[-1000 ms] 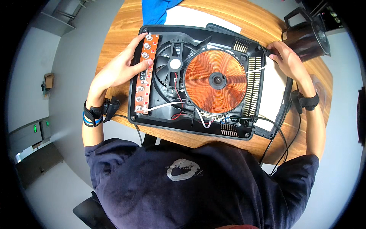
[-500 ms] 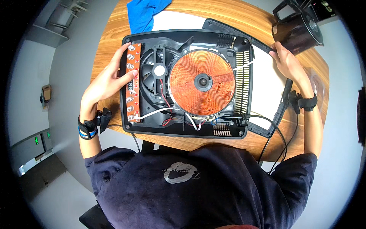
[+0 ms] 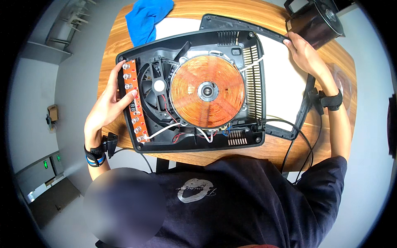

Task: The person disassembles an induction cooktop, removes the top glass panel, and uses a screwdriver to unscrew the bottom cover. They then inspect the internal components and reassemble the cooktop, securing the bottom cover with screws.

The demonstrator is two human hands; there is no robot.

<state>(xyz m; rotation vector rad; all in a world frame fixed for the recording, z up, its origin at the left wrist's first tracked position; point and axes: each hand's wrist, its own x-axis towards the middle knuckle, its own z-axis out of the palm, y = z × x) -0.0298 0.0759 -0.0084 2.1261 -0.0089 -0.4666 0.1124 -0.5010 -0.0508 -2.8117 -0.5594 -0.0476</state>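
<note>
The dark shirt (image 3: 248, 198) (short-sleeved) bears a pale print (image 3: 184, 192)

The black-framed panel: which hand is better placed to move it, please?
Probably the right hand: its fingers are at the edge of the black-framed panel. The left hand is farther away, with its thumb on the orange circuit board.

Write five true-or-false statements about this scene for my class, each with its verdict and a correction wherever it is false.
1. The left hand has its thumb on the orange circuit board. True.
2. The right hand grips the dark kettle. False: its fingers are at the edge of the black-rimmed panel.
3. The copper coil is round. True.
4. The fan lies to the right of the coil. False: it lies to the left.
5. The blue cloth lies beyond the open black appliance. True.
</note>
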